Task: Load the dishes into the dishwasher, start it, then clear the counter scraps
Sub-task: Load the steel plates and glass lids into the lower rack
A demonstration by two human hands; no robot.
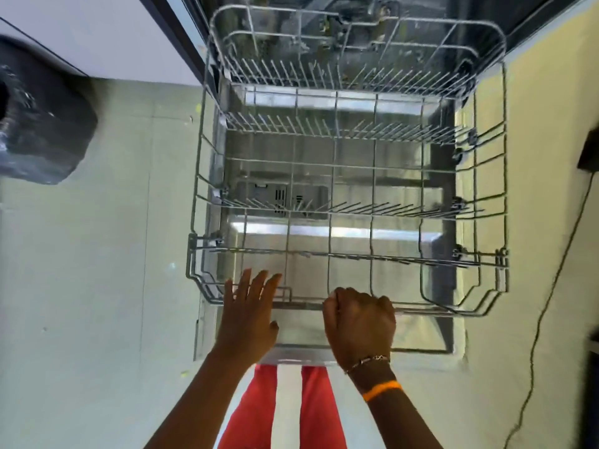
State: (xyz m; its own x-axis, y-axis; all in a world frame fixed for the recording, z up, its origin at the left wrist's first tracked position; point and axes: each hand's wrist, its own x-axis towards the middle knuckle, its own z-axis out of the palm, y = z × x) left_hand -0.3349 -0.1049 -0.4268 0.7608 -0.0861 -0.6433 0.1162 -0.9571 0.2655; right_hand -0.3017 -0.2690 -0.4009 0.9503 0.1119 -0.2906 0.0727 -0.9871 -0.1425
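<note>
The dishwasher stands open with its door point(301, 351) folded down flat. The lower wire rack point(350, 254) is pulled out over the door and holds no dishes. The upper rack point(356, 59) sticks out above it at the top of the view, also bare. My right hand point(359, 322) is closed in a fist on the front rail of the lower rack. My left hand point(249, 315) hovers flat beside it at the rack's front left corner, fingers spread, holding nothing.
A black bin bag point(42, 124) sits on the pale tiled floor at the left. A thin dark cable point(544, 319) runs down the floor on the right, by a dark object point(590, 150) at the frame edge. White cabinet fronts lie upper left.
</note>
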